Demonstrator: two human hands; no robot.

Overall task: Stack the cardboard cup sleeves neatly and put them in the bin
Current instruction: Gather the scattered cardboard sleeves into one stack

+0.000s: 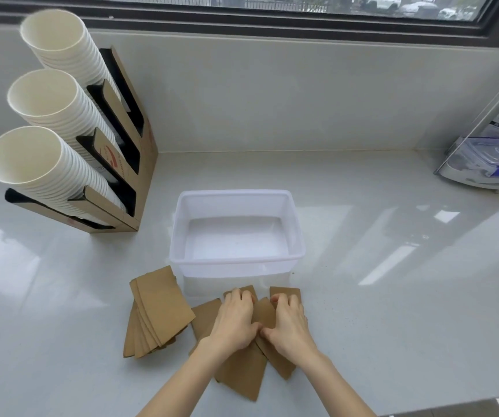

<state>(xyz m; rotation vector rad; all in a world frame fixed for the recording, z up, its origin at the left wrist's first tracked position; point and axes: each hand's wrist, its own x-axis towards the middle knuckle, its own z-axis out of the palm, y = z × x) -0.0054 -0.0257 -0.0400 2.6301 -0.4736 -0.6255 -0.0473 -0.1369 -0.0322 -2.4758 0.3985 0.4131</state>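
Brown cardboard cup sleeves lie flat on the white counter in front of a clear plastic bin (pixel 298 236), which holds nothing. One fanned pile of sleeves (pixel 159 311) rests at the left. A looser scatter of sleeves (pixel 243 371) lies under both hands. My left hand (pixel 236 319) and my right hand (pixel 290 322) press down on these loose sleeves, fingers curled over their far edges, thumbs almost touching. One sleeve (pixel 264 313) shows between the two hands. The hands hide how the sleeves beneath overlap.
A cardboard holder (pixel 143 164) with three slanted stacks of white paper cups (pixel 46 94) stands at the back left. A clear acrylic stand with a blue-lidded container (pixel 495 161) sits at the far right. A window runs behind, and the counter's front edge is at the lower right.
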